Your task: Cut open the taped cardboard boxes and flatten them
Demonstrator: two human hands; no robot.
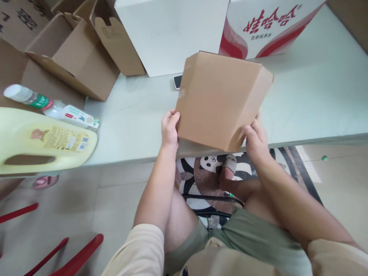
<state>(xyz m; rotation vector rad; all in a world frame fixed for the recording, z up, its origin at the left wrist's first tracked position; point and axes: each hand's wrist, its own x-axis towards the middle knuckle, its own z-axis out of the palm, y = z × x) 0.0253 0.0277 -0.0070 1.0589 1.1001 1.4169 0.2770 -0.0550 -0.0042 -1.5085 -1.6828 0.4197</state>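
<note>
A plain brown cardboard box (pixel 215 99) is held between my two hands over the table's front edge, tilted, with a broad blank face toward me. On its left side my left hand (pixel 170 128) is closed, the thumb pressing near the lower left corner. Opposite, my right hand (pixel 255 138) grips the lower right side with the thumb on the outer face. The fingers behind the box are partly hidden. Just behind the box's upper left part, a phone (pixel 177 81) lies on the table, partly covered from view.
On the table (pixel 135 126) stand several open cardboard boxes (pixel 77 53) at left. A white carton (pixel 172 34) and a red-and-white water carton (pixel 267 30) are behind. A bottle (pixel 54 107) and a yellow jug (pixel 48 140) occupy the left edge. Red legs (pixel 77 257) show below.
</note>
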